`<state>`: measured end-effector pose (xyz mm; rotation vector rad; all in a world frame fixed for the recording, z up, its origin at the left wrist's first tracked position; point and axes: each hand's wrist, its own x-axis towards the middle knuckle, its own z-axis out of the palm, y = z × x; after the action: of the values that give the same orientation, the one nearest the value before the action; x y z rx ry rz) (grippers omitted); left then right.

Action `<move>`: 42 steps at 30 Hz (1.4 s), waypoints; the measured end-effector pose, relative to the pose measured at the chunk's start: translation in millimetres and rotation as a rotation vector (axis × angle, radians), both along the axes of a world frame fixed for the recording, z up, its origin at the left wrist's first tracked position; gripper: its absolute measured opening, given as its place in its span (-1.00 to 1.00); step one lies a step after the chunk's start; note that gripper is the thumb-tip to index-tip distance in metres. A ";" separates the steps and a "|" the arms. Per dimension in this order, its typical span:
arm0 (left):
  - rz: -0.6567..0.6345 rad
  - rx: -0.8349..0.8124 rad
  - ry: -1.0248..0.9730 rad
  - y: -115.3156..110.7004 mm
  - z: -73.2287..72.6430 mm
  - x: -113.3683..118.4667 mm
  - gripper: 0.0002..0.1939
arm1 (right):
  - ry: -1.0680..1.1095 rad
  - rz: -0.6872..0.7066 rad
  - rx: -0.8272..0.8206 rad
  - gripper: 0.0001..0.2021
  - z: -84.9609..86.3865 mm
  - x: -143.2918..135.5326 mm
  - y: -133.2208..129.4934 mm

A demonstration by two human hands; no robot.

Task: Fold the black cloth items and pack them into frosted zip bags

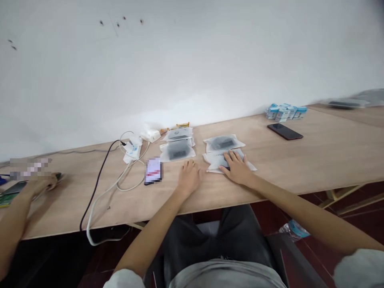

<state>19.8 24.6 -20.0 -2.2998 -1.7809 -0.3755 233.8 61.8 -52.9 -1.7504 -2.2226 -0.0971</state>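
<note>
My right hand (237, 168) lies with fingers spread on a frosted plastic bag (213, 161), the nearer of two on the right. Behind it is another frosted bag (223, 143) with a dark flat item inside. My left hand (190, 177) rests on the table, fingers curled loosely and slightly blurred; nothing shows in them. Just beyond it sits a frosted bag (177, 150) with a dark item inside. One more frosted bag (177, 134) lies behind that, partly overlapping others.
A lit phone (153, 171) lies left of my left hand, near a white cable (103, 196) and black cable (99, 176). Small blue-white boxes (282, 113) and a dark phone (285, 131) are at right. Another person's hand (42, 186) is at far left.
</note>
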 end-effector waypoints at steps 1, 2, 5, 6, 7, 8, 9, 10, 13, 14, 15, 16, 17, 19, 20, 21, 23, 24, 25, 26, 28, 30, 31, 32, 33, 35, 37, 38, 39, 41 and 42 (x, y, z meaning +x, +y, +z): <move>0.039 -0.001 0.025 4.3 -0.9 -9.8 -0.71 | -0.007 -0.013 0.003 -0.33 -2.2 -2.0 8.4; 0.078 0.000 0.049 9.2 -1.6 -19.1 -0.72 | -0.013 -0.022 0.006 -0.33 -3.9 -2.4 17.4; 0.179 0.010 0.102 24.3 -1.7 -40.2 -0.73 | -0.019 -0.032 0.031 -0.34 -7.0 3.6 44.1; 0.202 0.011 0.115 28.8 -1.3 -45.1 -0.74 | -0.014 -0.032 0.042 -0.34 -7.8 7.0 52.3; 0.220 0.010 0.126 32.8 -0.8 -49.3 -0.74 | -0.006 -0.031 0.051 -0.34 -8.6 10.7 59.7; 0.232 0.011 0.132 36.3 -0.3 -52.9 -0.75 | 0.004 -0.028 0.056 -0.34 -9.2 14.0 66.0; 0.239 0.012 0.135 39.1 0.2 -56.4 -0.75 | 0.014 -0.025 0.059 -0.33 -9.5 16.7 71.0; 0.242 0.016 0.136 41.3 0.6 -59.7 -0.75 | 0.024 -0.027 0.066 -0.34 -9.1 17.9 74.5; 0.255 0.042 0.126 45.7 2.1 -70.1 -0.74 | 0.046 0.000 0.160 -0.39 -4.0 8.4 74.4; 0.266 0.048 0.119 46.7 2.6 -73.4 -0.74 | 0.048 0.043 0.205 -0.42 -1.0 -0.1 71.5; 0.278 0.049 0.109 47.7 3.1 -76.5 -0.75 | 0.048 0.105 0.247 -0.46 2.1 -10.9 68.0; 0.291 0.049 0.098 48.6 3.2 -79.3 -0.75 | 0.039 0.191 0.262 -0.50 5.2 -23.5 64.7; 0.302 0.044 0.088 49.5 3.1 -81.6 -0.76 | 0.022 0.278 0.244 -0.53 8.0 -37.4 62.2; 0.312 0.038 0.074 51.3 1.4 -85.2 -0.77 | 0.024 0.383 0.186 -0.58 11.7 -65.8 61.9; 0.313 0.034 0.068 52.1 -0.1 -86.4 -0.77 | 0.042 0.396 0.152 -0.58 12.6 -79.0 64.6; 0.313 0.029 0.062 52.9 -1.7 -87.3 -0.77 | 0.071 0.389 0.119 -0.58 12.9 -91.0 69.1; 0.312 0.013 0.044 54.2 -5.1 -88.4 -0.77 | 0.146 0.330 0.053 -0.59 12.6 -110.5 81.9; 0.309 0.006 0.035 54.7 -6.4 -88.7 -0.77 | 0.187 0.290 0.020 -0.62 12.2 -118.1 89.1; 0.307 0.000 0.028 55.0 -7.3 -88.9 -0.77 | 0.224 0.252 -0.012 -0.66 11.8 -124.4 96.0; 0.305 -0.003 0.023 55.2 -7.6 -89.0 -0.77 | 0.254 0.221 -0.040 -0.71 11.6 -129.4 102.1; 0.299 0.000 0.023 54.7 -6.8 -88.8 -0.77 | 0.289 0.199 -0.081 -0.79 11.9 -136.0 110.2; 0.277 0.015 0.036 53.0 -4.4 -87.6 -0.76 | 0.302 0.218 -0.101 -0.83 13.7 -138.2 112.2; 0.251 0.029 0.048 51.6 -2.7 -86.5 -0.75 | 0.308 0.235 -0.108 -0.85 15.4 -137.8 111.1; 0.212 0.046 0.063 49.8 -0.8 -84.9 -0.73 | 0.317 0.257 -0.119 -0.87 17.6 -136.2 109.0; 0.161 0.063 0.081 47.8 1.1 -82.7 -0.71 | 0.328 0.281 -0.132 -0.88 20.4 -133.6 106.0; 0.035 0.093 0.122 43.1 5.3 -76.8 -0.72 | 0.351 0.332 -0.165 -0.86 27.8 -125.3 98.2; -0.098 0.105 0.154 37.4 10.2 -69.4 -0.80 | 0.373 0.372 -0.202 -0.84 36.9 -113.5 88.3; -0.155 0.109 0.160 34.2 13.1 -65.5 -0.80 | 0.380 0.384 -0.221 -0.83 41.9 -106.5 82.4; -0.200 0.116 0.157 30.7 16.4 -61.7 -0.78 | 0.392 0.394 -0.233 -0.82 47.0 -98.9 75.8; -0.247 0.142 0.129 23.0 24.0 -55.0 -0.73 | 0.454 0.414 -0.205 -0.82 56.9 -82.7 60.1; -0.251 0.162 0.106 18.9 28.2 -52.0 -0.73 | 0.502 0.434 -0.164 -0.82 61.5 -74.5 51.2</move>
<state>-32.3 43.5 8.2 -2.3826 -1.3637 -0.4136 159.3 113.0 8.6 -1.1482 -2.1970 0.5691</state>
